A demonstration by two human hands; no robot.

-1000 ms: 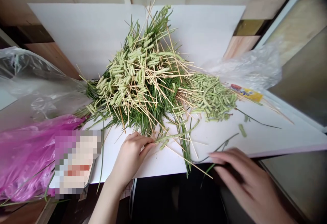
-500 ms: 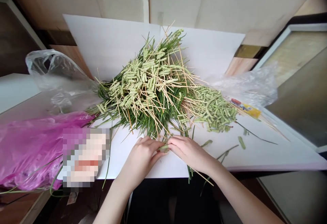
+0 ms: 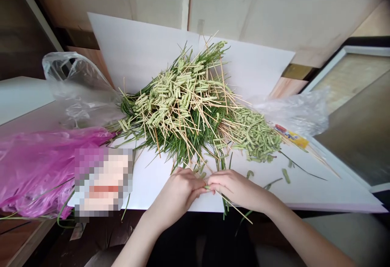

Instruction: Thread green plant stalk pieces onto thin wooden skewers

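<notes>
At the table's front edge, my left hand [image 3: 184, 188] is closed, its thumb and fingers pinching a short pale green stalk piece [image 3: 207, 187]. My right hand [image 3: 233, 188] meets it from the other side, closed on a thin wooden skewer [image 3: 240, 210] whose far end sticks out below the palm toward the lower right. The fingers hide where skewer and piece meet. Just beyond the hands rises a heap of long green leafy stalks [image 3: 191, 127], topped with pale green pieces [image 3: 170, 86] and many loose skewers [image 3: 201, 110].
A pile of cut green pieces [image 3: 258, 137] lies to the right, beside a clear plastic bag [image 3: 301, 108] with a yellow label. At left are a pink plastic bag [image 3: 45, 169], a clear bag [image 3: 82, 92] and a blurred-out item [image 3: 105, 184]. Stray pieces dot the white tabletop [image 3: 323, 196].
The view has shifted slightly. Both hands have moved a little right and toward me, and the fingertips cover more of the green piece between them.
</notes>
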